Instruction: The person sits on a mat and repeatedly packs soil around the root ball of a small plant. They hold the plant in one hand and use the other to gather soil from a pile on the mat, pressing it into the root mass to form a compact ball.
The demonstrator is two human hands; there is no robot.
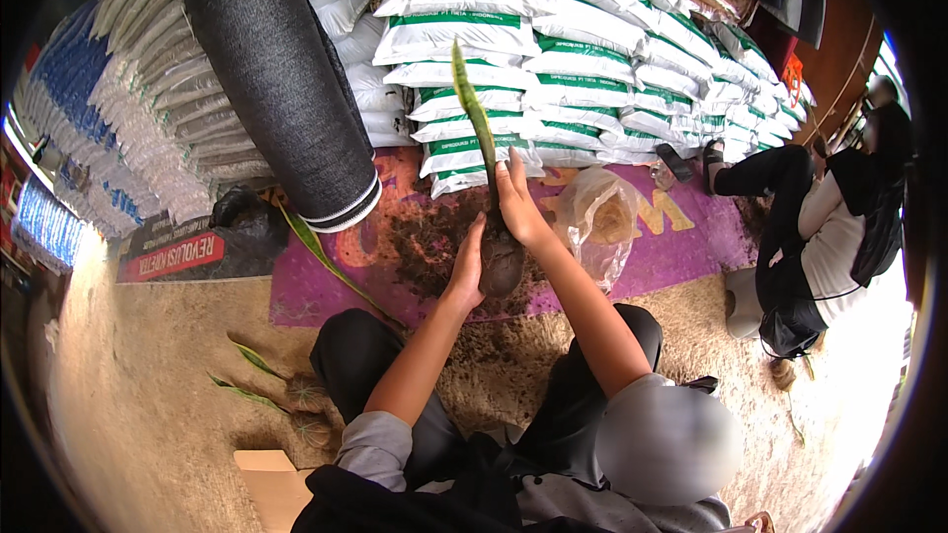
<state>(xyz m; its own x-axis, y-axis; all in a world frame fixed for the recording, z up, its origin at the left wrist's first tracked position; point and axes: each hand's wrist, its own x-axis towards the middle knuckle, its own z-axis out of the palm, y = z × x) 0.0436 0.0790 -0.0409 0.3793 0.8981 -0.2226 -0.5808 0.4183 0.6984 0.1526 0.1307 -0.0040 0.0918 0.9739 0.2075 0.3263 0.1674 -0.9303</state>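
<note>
Between my hands stands a snake plant (474,109), its long yellow-edged green leaf pointing up and away from me. A dark brown, rounded root ball (502,271) is at its lower end. My left hand (470,262) presses against the left side of the root ball, fingers together. Higher up, my right hand (515,202) closes around the dark base of the leaf from the right. Loose dark soil (425,237) is scattered on the purple banner (681,247) below. A clear plastic bag (599,227) with brownish contents sits just right of my right forearm.
Stacked white-and-green sacks (459,39) stand ahead. A thick black roll (272,89) leans in from the upper left. Another long leaf (321,252) lies on the banner. Small rooted plants (306,410) and cardboard (272,489) are at lower left. Another person (820,227) sits at right.
</note>
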